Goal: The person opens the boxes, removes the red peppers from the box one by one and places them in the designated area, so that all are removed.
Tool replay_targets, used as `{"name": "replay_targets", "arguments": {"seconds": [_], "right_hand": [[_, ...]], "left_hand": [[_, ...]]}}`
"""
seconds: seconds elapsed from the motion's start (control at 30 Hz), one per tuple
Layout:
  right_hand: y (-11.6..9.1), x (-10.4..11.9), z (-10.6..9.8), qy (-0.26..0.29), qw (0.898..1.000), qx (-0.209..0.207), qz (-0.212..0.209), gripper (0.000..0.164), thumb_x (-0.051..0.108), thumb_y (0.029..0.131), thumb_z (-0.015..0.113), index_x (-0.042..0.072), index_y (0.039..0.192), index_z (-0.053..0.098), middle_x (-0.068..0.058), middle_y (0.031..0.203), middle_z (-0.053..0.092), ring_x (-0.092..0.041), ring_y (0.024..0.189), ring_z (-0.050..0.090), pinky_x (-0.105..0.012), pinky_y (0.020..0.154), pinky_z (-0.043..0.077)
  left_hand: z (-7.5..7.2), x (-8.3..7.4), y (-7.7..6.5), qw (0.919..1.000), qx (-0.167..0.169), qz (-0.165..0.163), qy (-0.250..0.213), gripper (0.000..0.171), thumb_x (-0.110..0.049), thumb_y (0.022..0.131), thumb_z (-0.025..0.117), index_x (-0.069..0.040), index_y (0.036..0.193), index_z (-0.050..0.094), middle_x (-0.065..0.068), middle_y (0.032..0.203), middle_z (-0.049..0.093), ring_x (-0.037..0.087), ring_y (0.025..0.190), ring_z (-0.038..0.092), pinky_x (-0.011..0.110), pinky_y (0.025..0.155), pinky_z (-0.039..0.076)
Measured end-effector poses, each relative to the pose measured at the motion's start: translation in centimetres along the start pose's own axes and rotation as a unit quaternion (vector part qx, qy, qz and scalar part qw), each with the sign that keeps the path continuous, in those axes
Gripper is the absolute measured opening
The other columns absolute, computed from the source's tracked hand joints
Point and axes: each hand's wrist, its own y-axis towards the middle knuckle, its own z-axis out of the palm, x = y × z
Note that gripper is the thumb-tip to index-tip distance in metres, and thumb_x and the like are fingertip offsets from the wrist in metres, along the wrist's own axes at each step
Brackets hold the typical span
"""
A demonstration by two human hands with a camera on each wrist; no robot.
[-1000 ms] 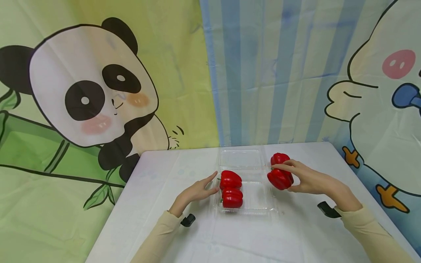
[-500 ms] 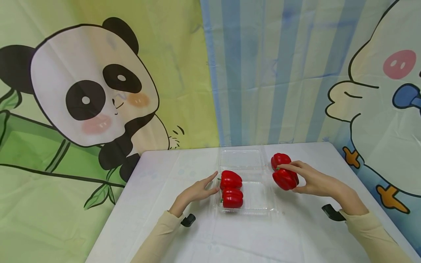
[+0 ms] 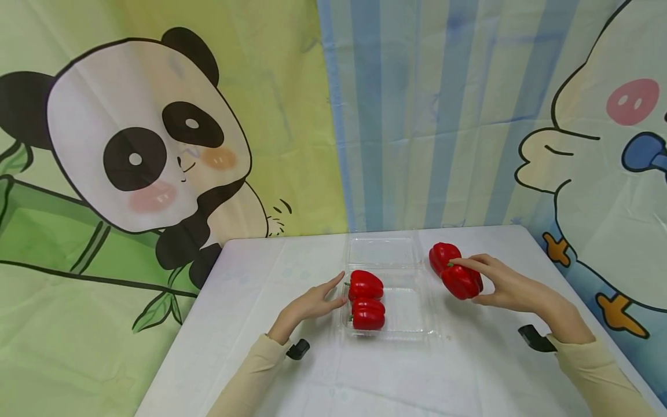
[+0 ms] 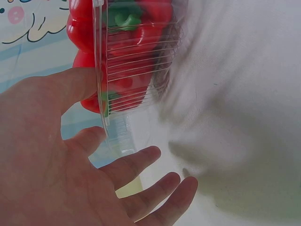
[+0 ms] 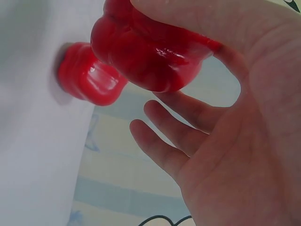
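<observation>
My right hand (image 3: 513,291) grips a red bell pepper (image 3: 462,282) between thumb and fingers, right of the plastic box. In the right wrist view this pepper (image 5: 148,49) sits under the thumb, while several other fingers extend past it. Another red bell pepper (image 3: 443,255) rests on the table just behind. Two red bell peppers (image 3: 367,314) with green stems lie in the left half of the clear plastic box (image 3: 409,310). At the box's left side, my left hand (image 3: 312,302) has its fingers spread; the left wrist view shows fingertips right at the box rim (image 4: 99,56).
The box's clear lid (image 3: 383,253) lies folded back behind it. A white cloth covers the table (image 3: 286,382). A printed curtain (image 3: 271,116) with a panda and other cartoon figures hangs just behind the table's far edge.
My right hand has moved to the right with its bell pepper, away from the box. The left hand and the boxed peppers have stayed in place.
</observation>
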Motion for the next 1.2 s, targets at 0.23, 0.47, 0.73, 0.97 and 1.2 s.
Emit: {"name": "replay_targets", "arguments": {"seconds": [0.23,0.47,0.73,0.97,1.2], "right_hand": [[-0.3,-0.4,-0.2,0.002,1.0,-0.007,0.012,0.091,0.017,0.069,0.091,0.022,0.148,0.046,-0.023,0.137,0.047,-0.044,0.124,0.046,-0.047,0.076,0.062],[-0.5,-0.8,-0.3,0.009,1.0,-0.01,0.016,0.087,0.017,0.071,0.09,0.022,0.147,0.047,-0.023,0.138,0.047,-0.044,0.124,0.045,-0.048,0.078,0.062],[-0.5,-1.6,-0.4,0.005,1.0,-0.016,0.023,0.088,0.018,0.071,0.091,0.021,0.147,0.047,-0.024,0.137,0.047,-0.044,0.124,0.046,-0.05,0.078,0.062],[-0.7,-1.9,-0.5,0.013,1.0,-0.014,0.023,0.087,0.02,0.073,0.09,0.017,0.148,0.046,-0.026,0.137,0.047,-0.045,0.123,0.045,-0.053,0.079,0.061],[-0.6,-2.7,-0.5,0.008,0.999,-0.016,0.035,0.09,0.021,0.073,0.09,0.017,0.15,0.044,-0.027,0.137,0.046,-0.047,0.123,0.045,-0.052,0.078,0.061]], "left_hand": [[0.0,0.0,0.0,1.0,0.0,0.003,0.0,0.076,-0.052,0.097,0.056,-0.029,0.161,0.023,0.013,0.161,0.038,0.04,0.145,0.041,0.065,0.112,0.038],[0.0,0.0,0.1,1.0,0.0,0.0,-0.004,0.076,-0.053,0.097,0.056,-0.029,0.161,0.023,0.013,0.161,0.037,0.041,0.145,0.041,0.065,0.112,0.037],[0.1,0.1,0.1,1.0,-0.002,0.004,-0.001,0.076,-0.053,0.098,0.056,-0.028,0.161,0.023,0.013,0.161,0.037,0.041,0.144,0.041,0.065,0.112,0.038],[-0.1,-0.2,0.0,1.0,-0.002,0.005,0.001,0.075,-0.051,0.098,0.056,-0.028,0.161,0.023,0.014,0.16,0.038,0.04,0.144,0.042,0.064,0.112,0.037],[-0.1,-0.3,0.0,1.0,-0.001,-0.006,0.001,0.075,-0.052,0.098,0.056,-0.03,0.161,0.023,0.014,0.16,0.039,0.041,0.144,0.042,0.066,0.111,0.038]]}}
